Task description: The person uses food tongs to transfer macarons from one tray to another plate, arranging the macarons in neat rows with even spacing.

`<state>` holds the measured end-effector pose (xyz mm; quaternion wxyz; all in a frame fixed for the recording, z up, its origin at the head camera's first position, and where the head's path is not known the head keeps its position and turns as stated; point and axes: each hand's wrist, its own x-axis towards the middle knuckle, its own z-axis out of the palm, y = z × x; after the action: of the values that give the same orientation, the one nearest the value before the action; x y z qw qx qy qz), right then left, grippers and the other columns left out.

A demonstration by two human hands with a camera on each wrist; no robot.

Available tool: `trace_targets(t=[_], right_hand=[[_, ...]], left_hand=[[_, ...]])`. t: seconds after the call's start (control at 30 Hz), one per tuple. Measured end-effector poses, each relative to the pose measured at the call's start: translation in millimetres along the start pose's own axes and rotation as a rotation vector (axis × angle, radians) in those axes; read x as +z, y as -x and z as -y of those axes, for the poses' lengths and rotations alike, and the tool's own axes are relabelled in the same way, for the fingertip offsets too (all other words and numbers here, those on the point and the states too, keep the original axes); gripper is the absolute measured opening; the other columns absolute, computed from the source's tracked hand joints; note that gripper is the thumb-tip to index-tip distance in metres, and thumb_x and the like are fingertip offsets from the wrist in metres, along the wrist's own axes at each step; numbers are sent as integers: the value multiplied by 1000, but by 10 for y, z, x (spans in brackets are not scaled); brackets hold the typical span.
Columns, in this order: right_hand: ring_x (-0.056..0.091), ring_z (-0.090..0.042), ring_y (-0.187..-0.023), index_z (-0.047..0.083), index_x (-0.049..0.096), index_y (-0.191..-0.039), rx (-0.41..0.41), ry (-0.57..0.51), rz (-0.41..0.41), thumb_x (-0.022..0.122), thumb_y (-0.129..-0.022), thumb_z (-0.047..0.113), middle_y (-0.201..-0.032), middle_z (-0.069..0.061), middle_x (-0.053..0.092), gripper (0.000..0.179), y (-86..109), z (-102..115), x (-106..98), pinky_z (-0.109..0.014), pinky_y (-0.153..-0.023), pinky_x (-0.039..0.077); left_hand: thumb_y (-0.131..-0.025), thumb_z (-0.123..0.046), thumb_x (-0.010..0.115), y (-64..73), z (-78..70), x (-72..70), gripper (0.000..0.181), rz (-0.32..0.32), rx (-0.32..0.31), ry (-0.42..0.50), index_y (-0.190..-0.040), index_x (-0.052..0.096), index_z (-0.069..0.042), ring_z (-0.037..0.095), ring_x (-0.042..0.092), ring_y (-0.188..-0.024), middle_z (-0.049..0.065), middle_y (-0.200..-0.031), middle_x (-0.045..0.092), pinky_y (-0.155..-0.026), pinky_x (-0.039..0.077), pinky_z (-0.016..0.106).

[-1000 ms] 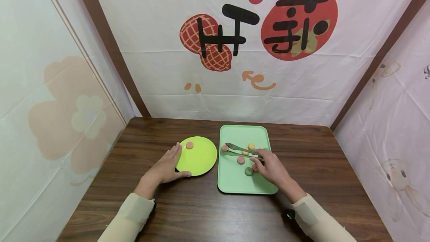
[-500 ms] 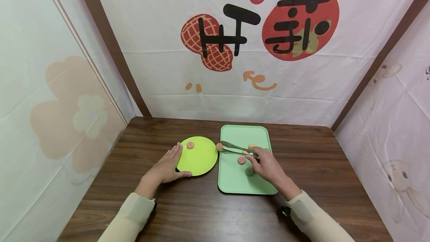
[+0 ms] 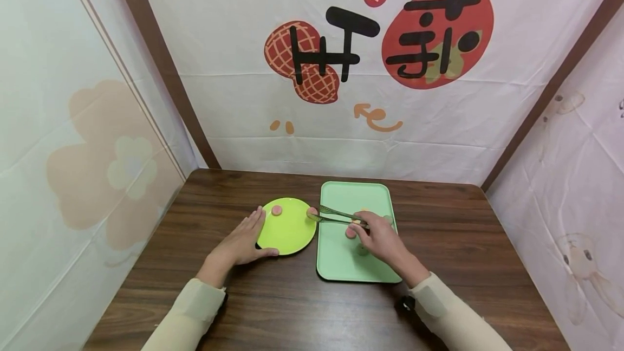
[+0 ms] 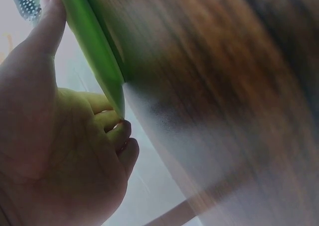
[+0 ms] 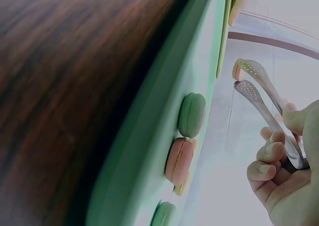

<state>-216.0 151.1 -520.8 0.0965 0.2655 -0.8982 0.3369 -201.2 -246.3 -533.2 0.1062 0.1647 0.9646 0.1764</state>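
My right hand [image 3: 382, 240] holds metal tongs [image 3: 341, 213] above the mint tray, thumb and fingers around the arms. Between the perforated tips of the tongs [image 5: 266, 114] is a pink macaron [image 3: 312, 212], over the right rim of the lime-green plate [image 3: 287, 234]. Another pink macaron [image 3: 277, 210] lies on that plate towards its back left. My left hand [image 3: 239, 242] rests against the plate's left side, fingers straight and thumb spread along the front rim. The left wrist view shows its fingertips right at the edge of the plate [image 4: 97, 52].
On the mint tray [image 3: 341, 264] lie several macarons, among them a pink macaron [image 5: 179, 161] and a green macaron [image 5: 192, 115]; my right hand partly hides some in the head view. The dark wooden table [image 3: 273, 307] ends at a printed cloth wall [image 3: 234, 118].
The right hand and tongs have moved left, carrying the pink macaron from the tray's left edge over to the plate's right rim. My left hand stays at the plate.
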Motion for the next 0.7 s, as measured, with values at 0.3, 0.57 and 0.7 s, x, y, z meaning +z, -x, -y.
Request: trace_targets(t=[0.3,0.57,0.7], right_hand=[[69,-12,-81,-1,71,-131,-8,-17,20,72,-106,22,-98,-4,73,34,-76,62,42,-41,-77,62],[71,-3,-78,-2,69,-134,15,-68,73,70,-107,23,-89,2,75,36,-141,92,75,-42,-80,64],[68,-1,-76,-2,68,-135,15,-52,84,69,-108,25,-90,3,73,38,-181,98,108,-40,-78,64]], left_hand=[[-93,-70,73,5,-31,-7,125,12,2,4,-168,12,9,42,12,-165,28,-177,8,-133,18,56],[-93,-68,73,13,-39,-29,124,7,1,5,-167,12,10,43,12,-164,28,-177,8,-134,17,56],[-93,-69,72,14,-34,-29,125,9,-3,5,-168,11,10,43,12,-164,28,-177,7,-134,17,56]])
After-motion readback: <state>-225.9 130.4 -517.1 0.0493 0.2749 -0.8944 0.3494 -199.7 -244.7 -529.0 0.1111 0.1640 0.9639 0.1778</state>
